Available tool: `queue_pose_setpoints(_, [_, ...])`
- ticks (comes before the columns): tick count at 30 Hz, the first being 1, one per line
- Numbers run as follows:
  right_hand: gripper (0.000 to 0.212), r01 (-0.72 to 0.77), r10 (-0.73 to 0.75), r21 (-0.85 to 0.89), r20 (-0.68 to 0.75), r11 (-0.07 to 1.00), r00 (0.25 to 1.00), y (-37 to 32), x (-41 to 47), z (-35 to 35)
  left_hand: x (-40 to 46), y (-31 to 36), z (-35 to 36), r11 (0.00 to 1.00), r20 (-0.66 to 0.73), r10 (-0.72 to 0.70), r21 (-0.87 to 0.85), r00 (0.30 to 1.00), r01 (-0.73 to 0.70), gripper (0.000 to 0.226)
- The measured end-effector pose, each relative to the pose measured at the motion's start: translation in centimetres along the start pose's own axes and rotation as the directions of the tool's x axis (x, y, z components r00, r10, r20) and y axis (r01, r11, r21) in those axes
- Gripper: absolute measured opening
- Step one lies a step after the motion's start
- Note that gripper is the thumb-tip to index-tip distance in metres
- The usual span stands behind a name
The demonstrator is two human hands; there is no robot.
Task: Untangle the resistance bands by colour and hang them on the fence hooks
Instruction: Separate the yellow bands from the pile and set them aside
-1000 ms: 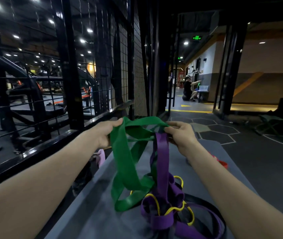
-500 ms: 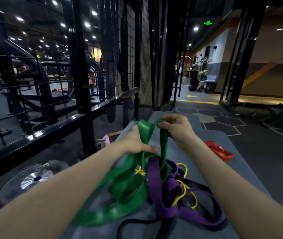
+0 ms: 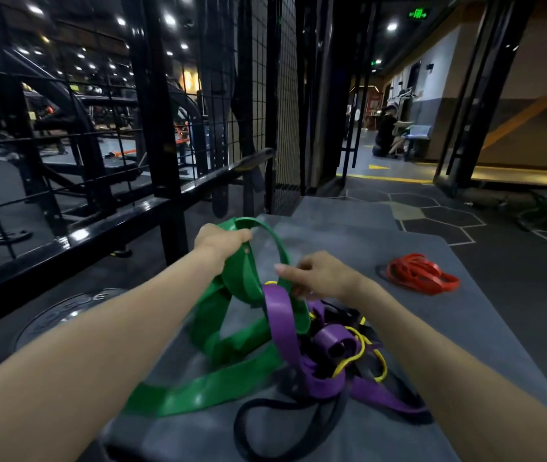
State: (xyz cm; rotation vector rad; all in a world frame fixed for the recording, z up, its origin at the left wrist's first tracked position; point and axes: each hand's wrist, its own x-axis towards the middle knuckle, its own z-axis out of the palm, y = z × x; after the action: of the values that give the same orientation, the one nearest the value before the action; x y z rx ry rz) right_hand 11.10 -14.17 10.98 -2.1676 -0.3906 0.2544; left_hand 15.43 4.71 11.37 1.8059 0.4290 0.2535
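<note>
The green band loops up from the tangle on the grey mat, its top gripped in the left hand. The right hand pinches the purple band where it crosses the green. Best to hold purple down and draw green leftward slowly, watching the yellow band and black band for snags. The red band lies apart, far right; the fence stands left.
</note>
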Motion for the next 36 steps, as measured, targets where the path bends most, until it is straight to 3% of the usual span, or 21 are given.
queue_pose_setpoints(2, [0.046,-0.101,0.106,-0.043,0.145,0.994,0.984,-0.3,-0.6,1.0,0.3,0.0,0.2,0.999,-0.014,-0.035,-0.030,0.999,0.035,0.058])
queue_pose_setpoints(4, [0.045,-0.176,0.163,0.042,0.218,0.983,0.962,-0.1,-0.8,1.5,0.1,0.4,0.4,1.000,-0.066,-0.022,-0.013,0.998,0.021,0.060])
queue_pose_setpoints(8, [0.029,-0.243,0.187,0.303,0.203,0.921,0.961,-0.1,-0.8,-0.3,0.2,1.2,0.8,1.000,-0.110,-0.017,-0.010,0.994,0.016,0.079])
queue_pose_setpoints(10, [0.028,-0.250,0.221,0.243,0.140,0.937,0.965,-0.7,-0.9,-1.5,-0.1,1.7,1.0,0.999,-0.107,0.020,0.045,0.994,-0.015,0.083])
queue_pose_setpoints(14, [0.034,-0.278,0.276,-0.064,-0.030,0.959,0.961,-1.6,-1.0,-3.6,-0.6,2.2,0.9,0.965,-0.124,0.097,0.253,0.988,-0.063,0.087])
queue_pose_setpoints(16, [0.030,-0.247,0.249,0.036,-0.070,0.968,0.966,-2.0,-1.5,-4.4,-1.1,1.9,0.8,0.925,-0.116,0.131,0.372,0.984,-0.079,0.088])
queue_pose_setpoints(19, [0.028,-0.074,0.154,0.365,-0.195,0.928,0.969,-2.9,-1.8,-5.1,-1.6,1.1,0.3,0.852,-0.133,0.155,0.519,0.979,-0.065,0.085])
queue_pose_setpoints(21, [0.032,0.148,0.058,0.564,-0.331,0.812,0.942,-3.6,-1.5,-5.6,-1.9,0.5,-0.1,0.788,-0.155,0.154,0.615,0.976,-0.026,0.075])
queue_pose_setpoints(24, [0.035,0.353,-0.016,0.666,-0.456,0.657,0.890,-4.1,-1.4,-6.1,-2.1,-0.7,-0.8,0.685,-0.133,0.131,0.728,0.982,0.007,0.062])
queue_pose_setpoints(28, [0.035,0.399,0.121,0.781,-0.509,0.480,0.852,-2.1,-1.6,-6.6,-1.9,-1.9,-2.0,0.632,-0.137,-0.024,0.766,0.990,0.122,0.094])
queue_pose_setpoints(31, [0.037,0.271,0.209,0.755,-0.472,0.597,0.857,0.6,-1.7,-6.6,-2.4,-2.5,-1.5,0.524,-0.134,-0.067,0.838,0.989,0.149,0.107])
queue_pose_setpoints(32, [0.037,0.232,0.218,0.741,-0.455,0.630,0.863,1.4,-1.5,-6.5,-2.8,-2.5,-1.0,0.501,-0.131,-0.010,0.857,0.991,0.119,0.110])
queue_pose_setpoints(34, [0.036,0.200,0.208,0.730,-0.427,0.653,0.880,2.6,-1.5,-6.3,-3.4,-2.1,0.3,0.446,-0.055,0.262,0.892,0.964,-0.071,0.104])
queue_pose_setpoints(36, [0.036,0.181,0.173,0.707,-0.399,0.684,0.900,3.1,-1.6,-6.3,-4.0,-1.7,2.0,0.475,0.217,0.414,0.777,0.884,-0.413,0.086])
